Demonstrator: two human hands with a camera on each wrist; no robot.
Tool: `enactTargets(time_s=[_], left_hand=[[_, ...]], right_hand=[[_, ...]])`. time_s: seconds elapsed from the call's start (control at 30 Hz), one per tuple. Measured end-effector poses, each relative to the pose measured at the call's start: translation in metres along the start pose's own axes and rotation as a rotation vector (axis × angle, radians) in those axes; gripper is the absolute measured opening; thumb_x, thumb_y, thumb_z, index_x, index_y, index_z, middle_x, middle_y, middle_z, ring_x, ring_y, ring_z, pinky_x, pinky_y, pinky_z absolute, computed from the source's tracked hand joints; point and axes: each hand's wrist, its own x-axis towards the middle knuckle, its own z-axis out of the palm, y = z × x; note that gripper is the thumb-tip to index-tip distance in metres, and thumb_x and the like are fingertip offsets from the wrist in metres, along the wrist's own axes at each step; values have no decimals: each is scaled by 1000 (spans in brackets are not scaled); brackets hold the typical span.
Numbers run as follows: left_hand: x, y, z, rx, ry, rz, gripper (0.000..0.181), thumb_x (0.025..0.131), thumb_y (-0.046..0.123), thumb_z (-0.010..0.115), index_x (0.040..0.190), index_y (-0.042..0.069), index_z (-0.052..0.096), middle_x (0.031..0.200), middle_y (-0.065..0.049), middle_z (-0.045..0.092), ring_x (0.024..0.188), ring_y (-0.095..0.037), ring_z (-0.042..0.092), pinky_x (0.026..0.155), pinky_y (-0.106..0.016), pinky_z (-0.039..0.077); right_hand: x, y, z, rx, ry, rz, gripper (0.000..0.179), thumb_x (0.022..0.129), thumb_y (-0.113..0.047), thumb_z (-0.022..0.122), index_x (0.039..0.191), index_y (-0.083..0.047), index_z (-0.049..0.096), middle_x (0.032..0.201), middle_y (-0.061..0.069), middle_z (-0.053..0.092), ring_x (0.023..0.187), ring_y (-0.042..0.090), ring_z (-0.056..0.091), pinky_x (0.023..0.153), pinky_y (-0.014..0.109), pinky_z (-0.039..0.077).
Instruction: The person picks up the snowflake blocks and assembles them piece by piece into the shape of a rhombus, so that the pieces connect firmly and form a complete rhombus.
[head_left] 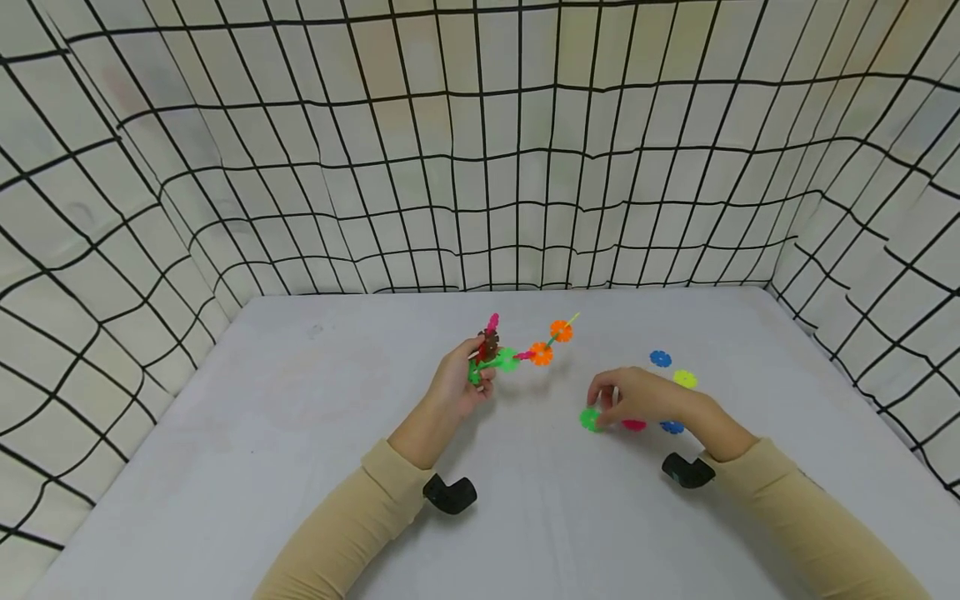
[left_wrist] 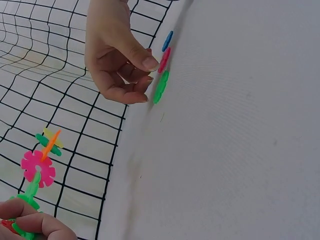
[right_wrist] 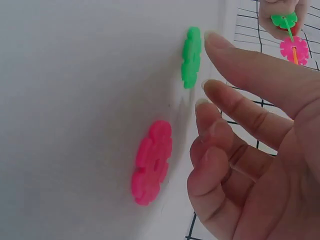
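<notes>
My left hand point(head_left: 453, 385) grips a chain of interlocking flower-shaped plastic discs point(head_left: 542, 354), raised over the table. Brown, red, green, pink and orange pieces show in the chain, with a yellow one edge-on at the far end. The head view has my right hand point(head_left: 647, 394) low over the table, nearest a loose green disc point(head_left: 590, 420). In the right wrist view, the thumb and fingers point(right_wrist: 250, 112) are apart and bent beside the green disc point(right_wrist: 191, 57), with nothing between them. A pink disc point(right_wrist: 152, 162) lies close below that hand.
Two blue discs point(head_left: 661, 358) and a yellow disc point(head_left: 685, 379) lie to the right, around my right hand. A white cloth covers the table point(head_left: 247, 433). Black netting point(head_left: 517, 158) over pale walls encloses its back and sides. Black wrist devices point(head_left: 450, 495) protrude at both cuffs.
</notes>
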Motion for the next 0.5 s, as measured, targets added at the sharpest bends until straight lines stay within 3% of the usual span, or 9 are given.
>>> enactTargets(time_s=[0.5], left_hand=[[0, -1, -2, -7, -20, -10, 18, 105, 27, 54, 109, 10, 60, 94, 1, 62, 54, -7, 37, 57, -20, 30]], right_hand=[[0, -4, 7, -28, 10, -8, 23, 85, -14, 84, 100, -13, 67, 81, 0, 56, 72, 16, 53, 62, 28, 45]])
